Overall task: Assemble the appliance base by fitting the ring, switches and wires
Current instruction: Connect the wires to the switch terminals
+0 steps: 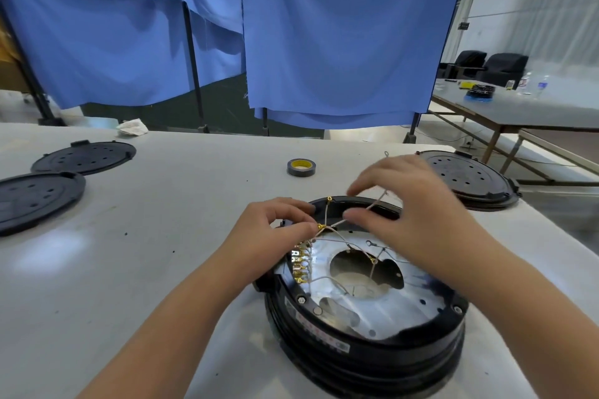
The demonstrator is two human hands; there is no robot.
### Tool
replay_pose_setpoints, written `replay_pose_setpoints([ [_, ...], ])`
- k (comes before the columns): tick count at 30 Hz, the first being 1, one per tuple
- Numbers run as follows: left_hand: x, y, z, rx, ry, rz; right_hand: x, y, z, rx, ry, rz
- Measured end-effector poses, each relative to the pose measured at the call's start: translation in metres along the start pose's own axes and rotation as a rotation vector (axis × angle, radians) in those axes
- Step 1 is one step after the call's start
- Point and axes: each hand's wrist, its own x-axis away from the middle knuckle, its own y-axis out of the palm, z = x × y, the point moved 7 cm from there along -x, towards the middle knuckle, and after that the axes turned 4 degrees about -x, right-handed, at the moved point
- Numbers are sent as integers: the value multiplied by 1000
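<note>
— Base (366,330) right in front of us on the table (181,204), wires (343,241) strung over its metal plate.
— Our left hand (275,230) pinches a brass connector (321,227); our right hand (411,204) holds a pale wire between thumb and finger.
— Tape roll (301,167) sits beyond, apart.

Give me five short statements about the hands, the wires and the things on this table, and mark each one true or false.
1. The left hand pinches a gold connector on the wires. True.
2. The roll of tape lies inside the appliance base. False: it lies on the table, beyond the base.
3. The right hand holds a thin wire. True.
4. Two black round covers lie at the left. True.
5. The base's metal plate is solid. False: it has a large hole in the middle.
</note>
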Motion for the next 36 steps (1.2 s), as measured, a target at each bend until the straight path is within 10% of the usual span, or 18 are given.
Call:
replay_pose_setpoints([
  [36,-23,7,-44,-6,-14,38,-1,85,7,-273,168,-337],
])
